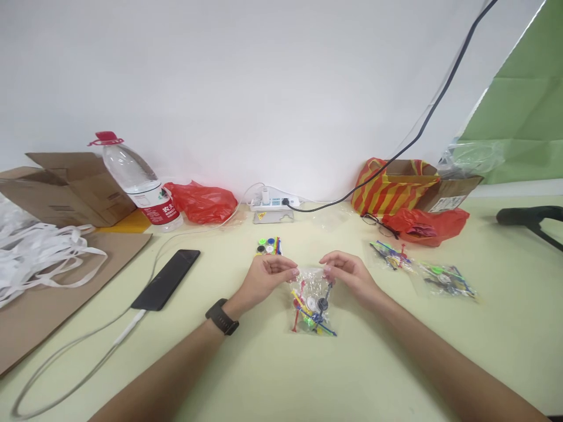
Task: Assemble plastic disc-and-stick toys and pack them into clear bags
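A clear plastic bag (311, 305) lies in front of me, with small coloured plastic parts inside: round discs and thin arrow-tipped sticks in red, yellow, blue and green. My left hand (269, 276) pinches its upper left corner between thumb and fingers. At the upper right corner, my right hand (349, 274) pinches it the same way. Just behind my left hand is a group of coloured discs and sticks (269, 245), partly hidden by that hand. To the right rest two more filled clear bags, a nearer one (446, 280) and a farther one (390, 255).
At left are a black phone (167, 280) on a white cable, white straps (48, 255) on cardboard, a large water bottle (143, 184) and a box (74, 187). A power strip (273, 203) sits by the wall. Red bags (426, 225), glasses (379, 224) and a striped bag (391, 187) stand back right.
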Demonstrator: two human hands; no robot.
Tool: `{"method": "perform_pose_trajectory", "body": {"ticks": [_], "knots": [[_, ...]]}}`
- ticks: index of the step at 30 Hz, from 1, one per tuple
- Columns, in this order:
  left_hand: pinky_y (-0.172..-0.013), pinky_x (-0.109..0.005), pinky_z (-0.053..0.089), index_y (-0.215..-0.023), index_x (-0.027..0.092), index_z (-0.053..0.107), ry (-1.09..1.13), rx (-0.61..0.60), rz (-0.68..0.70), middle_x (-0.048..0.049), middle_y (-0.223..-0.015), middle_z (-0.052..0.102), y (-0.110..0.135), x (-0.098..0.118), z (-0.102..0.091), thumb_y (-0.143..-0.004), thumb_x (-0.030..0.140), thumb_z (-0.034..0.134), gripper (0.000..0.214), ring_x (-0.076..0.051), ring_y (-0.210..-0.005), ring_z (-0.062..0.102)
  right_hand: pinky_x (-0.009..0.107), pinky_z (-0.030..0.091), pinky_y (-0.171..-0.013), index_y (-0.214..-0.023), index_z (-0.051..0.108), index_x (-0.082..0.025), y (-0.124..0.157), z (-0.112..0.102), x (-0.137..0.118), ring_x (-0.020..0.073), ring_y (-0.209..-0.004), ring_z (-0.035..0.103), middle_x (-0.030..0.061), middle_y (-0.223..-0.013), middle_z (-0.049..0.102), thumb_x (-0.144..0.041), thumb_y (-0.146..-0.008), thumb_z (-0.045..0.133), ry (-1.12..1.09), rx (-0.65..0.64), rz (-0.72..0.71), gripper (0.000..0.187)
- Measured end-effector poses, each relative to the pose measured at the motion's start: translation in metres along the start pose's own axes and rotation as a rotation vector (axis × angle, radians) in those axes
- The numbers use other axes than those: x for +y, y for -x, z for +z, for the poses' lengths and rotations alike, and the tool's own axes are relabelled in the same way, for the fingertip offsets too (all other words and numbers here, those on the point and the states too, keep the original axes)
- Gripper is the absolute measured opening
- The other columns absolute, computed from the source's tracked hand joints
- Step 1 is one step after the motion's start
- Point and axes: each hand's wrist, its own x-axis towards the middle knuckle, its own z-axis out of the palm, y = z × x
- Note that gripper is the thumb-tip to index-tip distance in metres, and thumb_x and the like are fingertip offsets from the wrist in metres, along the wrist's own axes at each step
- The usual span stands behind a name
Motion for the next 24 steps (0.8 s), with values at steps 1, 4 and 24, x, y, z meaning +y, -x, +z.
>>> {"method": "perform_pose_trajectory", "body": {"ticks": [1, 4, 24], "knots": [[-0.073, -0.031, 0.062, -0.088, 0.013, 0.080, -0.007, -0.006, 0.006, -0.0086, -0.080, 0.080, 0.000, 0.001, 0.000, -0.074, 0.036, 0.090, 0.028, -0.020, -0.072, 0.075, 0.031, 0.048, -0.068, -0.103, 0.077, -0.021, 0.000, 0.002, -0.001, 0.0168, -0.068, 0.060, 0.0021, -0.075, 0.070, -0.045, -0.085, 0.080, 0.020, -0.012, 0.015, 0.030], [-0.075, -0.032, 0.063, -0.088, 0.013, 0.079, -0.027, -0.028, 0.021, -0.0089, -0.081, 0.079, 0.001, 0.002, -0.002, -0.075, 0.037, 0.089, 0.029, -0.021, -0.074, 0.076, 0.030, 0.047, -0.067, -0.095, 0.077, -0.019, 0.000, 0.005, -0.001, 0.0166, -0.069, 0.059, 0.0024, -0.076, 0.069, -0.052, -0.085, 0.078, 0.088, -0.069, 0.041, 0.034], [-0.066, -0.026, 0.054, -0.087, 0.013, 0.082, -0.126, -0.155, -0.035, -0.0089, -0.079, 0.078, 0.004, -0.005, 0.008, -0.088, 0.044, 0.076, 0.032, -0.017, -0.071, 0.068, 0.030, 0.047, -0.062, -0.085, 0.079, -0.018, 0.004, 0.014, 0.003, 0.0173, -0.065, 0.061, 0.0048, -0.074, 0.074, -0.051, -0.086, 0.077, 0.179, -0.068, 0.014, 0.033]]}}
